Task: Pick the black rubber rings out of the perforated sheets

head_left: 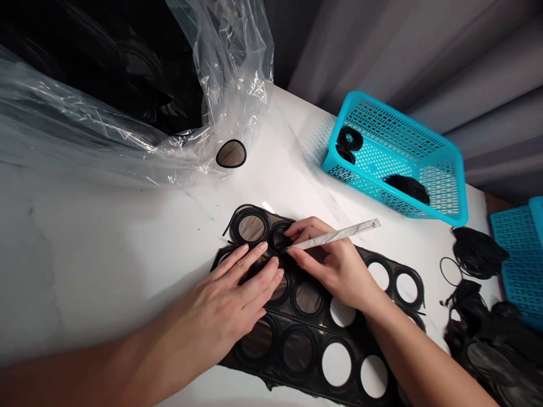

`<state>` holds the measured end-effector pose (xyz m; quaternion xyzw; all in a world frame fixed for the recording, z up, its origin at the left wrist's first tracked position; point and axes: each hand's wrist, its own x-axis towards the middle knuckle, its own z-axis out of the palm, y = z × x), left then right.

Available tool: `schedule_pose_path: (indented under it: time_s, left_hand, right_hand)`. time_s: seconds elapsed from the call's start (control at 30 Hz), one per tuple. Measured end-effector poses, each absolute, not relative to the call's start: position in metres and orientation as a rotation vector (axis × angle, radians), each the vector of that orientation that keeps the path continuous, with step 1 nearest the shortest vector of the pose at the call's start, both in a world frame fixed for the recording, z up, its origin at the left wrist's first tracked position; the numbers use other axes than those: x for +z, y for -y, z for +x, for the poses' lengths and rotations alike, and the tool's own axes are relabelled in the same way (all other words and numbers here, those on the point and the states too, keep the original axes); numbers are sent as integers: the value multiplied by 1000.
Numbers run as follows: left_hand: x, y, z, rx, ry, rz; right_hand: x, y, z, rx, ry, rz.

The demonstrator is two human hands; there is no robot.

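Observation:
A black panel [297, 321] with rows of round, rimmed openings lies on the white table. Brownish sheer material fills several openings on its left side, while others show plain white. My left hand [231, 297] rests flat on the panel's upper left part, fingers stretched out. Pinched in my right hand [335, 265] is a slim, flat, marble-patterned stick [354, 229], its lower end at a dark round opening [279, 238] in the top row. My fingers partly cover that opening, and the stick's tip is hard to make out.
A dark-rimmed brownish disc [231, 154] lies beside a clear plastic bag [237, 73] holding black material. A blue basket [399, 212] with black coiled pieces stands at the back right. Black bundles [479, 254] and another blue basket [520, 265] are at the right edge.

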<state>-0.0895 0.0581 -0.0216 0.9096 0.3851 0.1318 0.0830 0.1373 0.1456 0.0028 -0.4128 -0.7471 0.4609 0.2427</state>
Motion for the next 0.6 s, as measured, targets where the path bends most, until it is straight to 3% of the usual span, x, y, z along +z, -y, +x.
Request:
schedule_pose_path:
  time_s: [0.6]
  left_hand:
    - [-19, -58, -90, 373, -1149, 2711]
  right_hand:
    - [3, -145, 137, 1259, 2065, -1132]
